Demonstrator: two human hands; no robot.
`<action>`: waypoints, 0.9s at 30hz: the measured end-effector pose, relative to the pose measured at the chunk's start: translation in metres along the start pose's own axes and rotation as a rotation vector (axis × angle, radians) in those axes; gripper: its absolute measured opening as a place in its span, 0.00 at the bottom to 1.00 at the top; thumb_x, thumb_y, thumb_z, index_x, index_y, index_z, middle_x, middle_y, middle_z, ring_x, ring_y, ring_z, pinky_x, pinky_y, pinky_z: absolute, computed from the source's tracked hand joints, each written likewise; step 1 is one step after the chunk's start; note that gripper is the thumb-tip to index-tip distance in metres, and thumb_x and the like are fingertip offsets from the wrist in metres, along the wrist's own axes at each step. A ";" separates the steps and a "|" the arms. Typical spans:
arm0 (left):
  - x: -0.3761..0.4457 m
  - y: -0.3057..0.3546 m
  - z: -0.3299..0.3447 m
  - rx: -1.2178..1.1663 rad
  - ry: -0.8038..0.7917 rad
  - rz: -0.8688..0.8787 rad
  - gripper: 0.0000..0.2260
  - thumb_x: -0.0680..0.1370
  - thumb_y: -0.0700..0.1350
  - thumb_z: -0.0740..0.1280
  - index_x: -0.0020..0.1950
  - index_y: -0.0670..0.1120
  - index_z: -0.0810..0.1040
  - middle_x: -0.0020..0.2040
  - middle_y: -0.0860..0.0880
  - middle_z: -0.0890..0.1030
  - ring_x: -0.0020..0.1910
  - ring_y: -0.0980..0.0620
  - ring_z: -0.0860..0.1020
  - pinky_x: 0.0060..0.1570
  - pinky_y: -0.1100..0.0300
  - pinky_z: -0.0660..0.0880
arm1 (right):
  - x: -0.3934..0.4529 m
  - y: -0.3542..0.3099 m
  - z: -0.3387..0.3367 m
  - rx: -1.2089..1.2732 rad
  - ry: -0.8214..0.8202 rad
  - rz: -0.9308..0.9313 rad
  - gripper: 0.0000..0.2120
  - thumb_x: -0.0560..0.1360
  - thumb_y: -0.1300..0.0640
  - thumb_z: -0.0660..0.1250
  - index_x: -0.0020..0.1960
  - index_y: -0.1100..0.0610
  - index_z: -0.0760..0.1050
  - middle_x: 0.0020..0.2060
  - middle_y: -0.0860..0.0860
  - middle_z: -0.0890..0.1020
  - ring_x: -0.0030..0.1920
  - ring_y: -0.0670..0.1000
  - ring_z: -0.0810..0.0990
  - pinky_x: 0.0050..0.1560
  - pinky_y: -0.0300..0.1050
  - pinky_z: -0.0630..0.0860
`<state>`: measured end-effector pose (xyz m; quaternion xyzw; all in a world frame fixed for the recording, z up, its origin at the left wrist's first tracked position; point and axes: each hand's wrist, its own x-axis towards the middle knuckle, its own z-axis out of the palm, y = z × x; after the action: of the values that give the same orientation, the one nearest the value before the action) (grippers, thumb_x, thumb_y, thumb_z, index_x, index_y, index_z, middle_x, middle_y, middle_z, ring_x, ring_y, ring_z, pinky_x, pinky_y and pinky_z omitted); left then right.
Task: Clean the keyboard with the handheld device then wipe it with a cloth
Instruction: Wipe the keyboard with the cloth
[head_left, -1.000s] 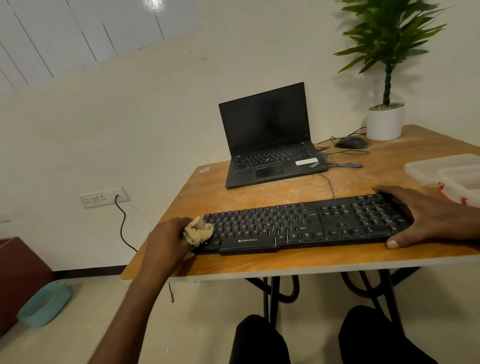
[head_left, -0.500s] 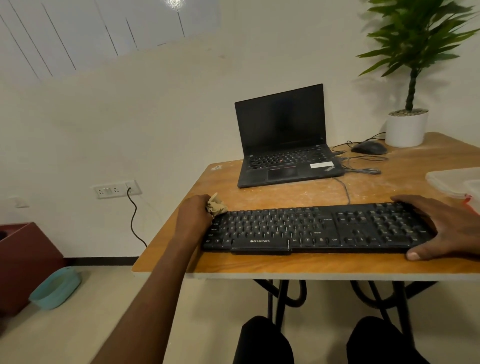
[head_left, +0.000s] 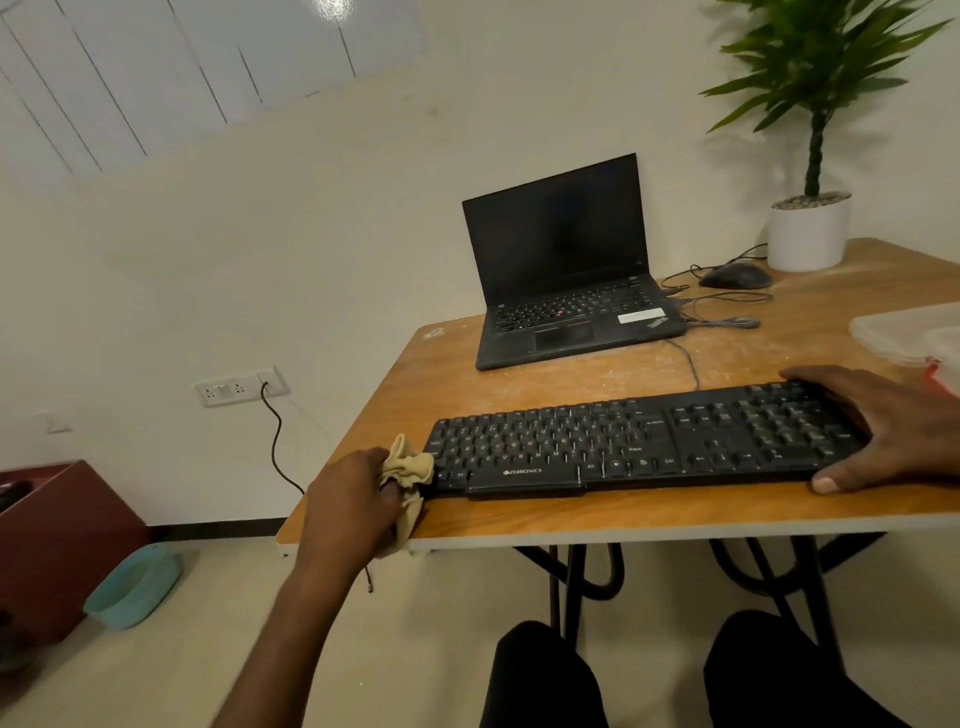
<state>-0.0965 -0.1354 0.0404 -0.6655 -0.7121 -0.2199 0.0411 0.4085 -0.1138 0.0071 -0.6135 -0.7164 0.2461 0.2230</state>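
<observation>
On the surface (head_left: 727, 364) lie one keyboard (head_left: 644, 441), one laptop (head_left: 566, 291), one mouse (head_left: 735, 275). My left grip (head_left: 353, 499) bunches one cloth (head_left: 408, 467). My right grip (head_left: 893, 421) lies flat, fingers spread, on the keyboard's end.

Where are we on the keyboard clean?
Wipe stage: left hand grips the cloth against the keyboard at its left end, and right hand braces the other end. No handheld device shows, so that step looks finished. The keys rightward probably remain.

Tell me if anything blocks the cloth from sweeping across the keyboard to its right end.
The right hand does: it rests over the keyboard's right end. Otherwise, nothing visible lies between the cloth, gripped by the left hand, and the keys.
</observation>
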 end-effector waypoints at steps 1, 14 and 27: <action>0.004 0.002 0.000 -0.002 0.006 0.006 0.03 0.78 0.42 0.68 0.44 0.48 0.79 0.34 0.53 0.77 0.32 0.57 0.70 0.30 0.62 0.63 | 0.001 0.003 -0.002 -0.007 -0.009 -0.003 0.55 0.50 0.25 0.80 0.65 0.17 0.47 0.69 0.39 0.65 0.63 0.44 0.70 0.63 0.49 0.74; 0.101 0.054 0.031 -0.046 -0.076 0.129 0.16 0.79 0.37 0.66 0.65 0.48 0.83 0.56 0.45 0.85 0.52 0.46 0.81 0.45 0.58 0.71 | -0.007 -0.003 -0.007 -0.021 -0.015 -0.001 0.56 0.48 0.23 0.78 0.65 0.17 0.46 0.65 0.36 0.63 0.62 0.44 0.69 0.57 0.41 0.70; 0.096 0.118 0.047 -0.035 -0.131 0.345 0.17 0.77 0.36 0.69 0.64 0.48 0.83 0.53 0.47 0.86 0.47 0.51 0.80 0.45 0.57 0.75 | -0.017 -0.004 -0.016 0.054 -0.080 -0.049 0.59 0.51 0.24 0.78 0.74 0.28 0.48 0.65 0.32 0.63 0.62 0.36 0.68 0.57 0.37 0.69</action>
<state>0.0176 -0.0263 0.0621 -0.7913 -0.5846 -0.1780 0.0204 0.4180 -0.1297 0.0216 -0.5790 -0.7328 0.2842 0.2168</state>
